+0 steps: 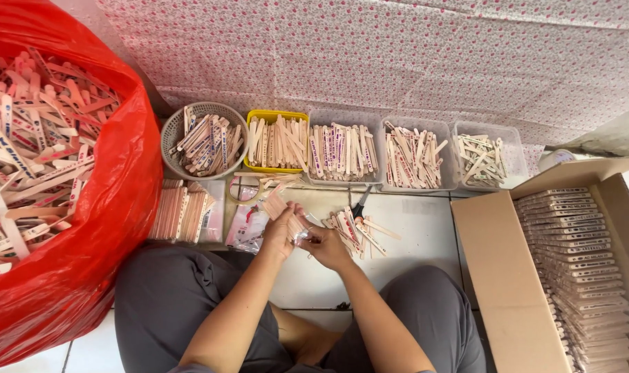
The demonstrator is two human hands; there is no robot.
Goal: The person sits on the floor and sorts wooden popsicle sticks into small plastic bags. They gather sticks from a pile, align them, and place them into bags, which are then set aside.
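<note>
My left hand (pixel 278 235) was closed around a small bundle of wooden sticks (pixel 276 204), its ends fanning up above the fingers, and my right hand (pixel 326 247) was pinched on a bit of clear wrapping (pixel 301 236) held against that bundle; I could not tell whether the wrapping was a sleeve or a band. Both hands met just above the tiled floor (pixel 425 228), between my knees.

By my reckoning the work was well under way. The cardboard box (pixel 491 262) to my right already held long, tidy rows of packed bundles (pixel 577 255). Much was left, though: the red sack (pixel 100 207) on my left was heaped with loose sticks, five sorting containers (pixel 342 152) along the wall were stocked, and a small loose pile (pixel 356 231) lay just beyond my right hand, beside scissors (pixel 360 206).
</note>
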